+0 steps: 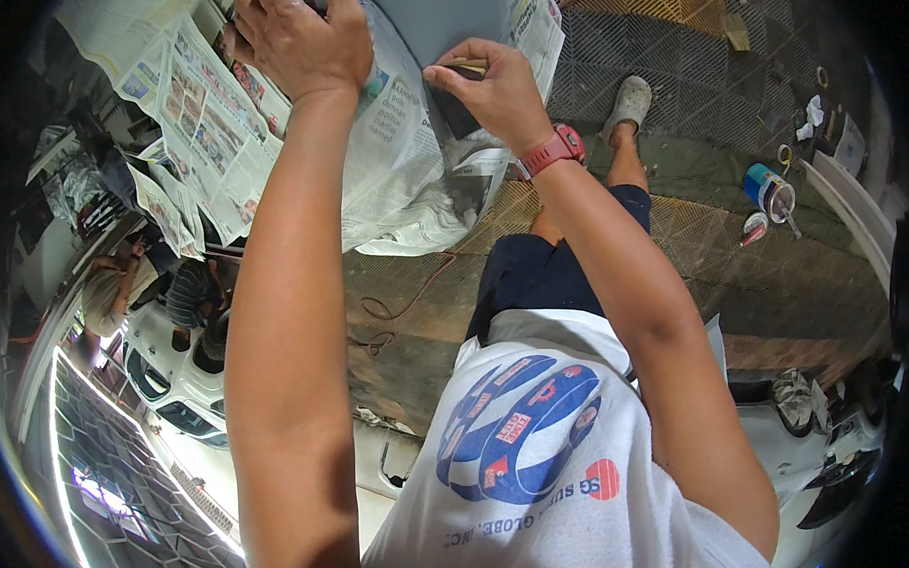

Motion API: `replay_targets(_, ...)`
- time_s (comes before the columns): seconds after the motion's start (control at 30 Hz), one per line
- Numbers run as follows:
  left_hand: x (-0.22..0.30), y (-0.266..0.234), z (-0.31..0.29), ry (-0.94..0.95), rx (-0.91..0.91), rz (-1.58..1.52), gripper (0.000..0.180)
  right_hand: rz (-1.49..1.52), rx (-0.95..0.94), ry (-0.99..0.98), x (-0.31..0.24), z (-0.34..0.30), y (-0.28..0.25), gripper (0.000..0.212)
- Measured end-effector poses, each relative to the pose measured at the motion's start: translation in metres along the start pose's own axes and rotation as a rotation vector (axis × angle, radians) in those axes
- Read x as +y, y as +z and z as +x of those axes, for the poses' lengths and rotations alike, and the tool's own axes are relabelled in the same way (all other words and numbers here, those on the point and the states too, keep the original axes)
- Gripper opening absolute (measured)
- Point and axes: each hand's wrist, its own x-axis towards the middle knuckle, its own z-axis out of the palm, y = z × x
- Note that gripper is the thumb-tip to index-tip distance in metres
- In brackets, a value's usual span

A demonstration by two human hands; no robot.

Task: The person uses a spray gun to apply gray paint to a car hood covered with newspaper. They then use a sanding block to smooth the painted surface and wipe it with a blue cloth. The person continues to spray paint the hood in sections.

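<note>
At the top centre is a smooth grey panel (439, 18), with newspaper (205, 125) and whitish translucent sheeting (394, 162) around it. My left hand (308, 39) rests by the panel's left side over the newspaper, fingers apart and holding nothing I can see; the frame's upper edge cuts part of it off. Beside the panel's right edge, my right hand (496, 90) pinches a small, thin folded sheet (469, 68), tan and dark, between thumb and fingers. A red watch (554, 150) is on that wrist. Below those fingers shows a dark strip of the panel's side.
A thin reddish hose (409, 302) curls on the floor. Right of my foot in a grey clog (631, 100) lie a blue can (763, 185), tape rings and paper scraps. Patterned mats (623, 50) cover the floor. People stand near a white car (186, 375) at left.
</note>
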Motion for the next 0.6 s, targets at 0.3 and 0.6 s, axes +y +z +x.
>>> replay_targets(0.3,0.003,-0.01,0.003,0.076,0.068,-0.056,0.065,0.118,0.163,0.33,0.002,-0.041,-0.05,0.023)
replay_targets(0.6,0.033,-0.048,-0.013,0.491,0.026,0.036,0.051,0.672,0.199,0.52,-0.047,-0.078,-0.119,0.026)
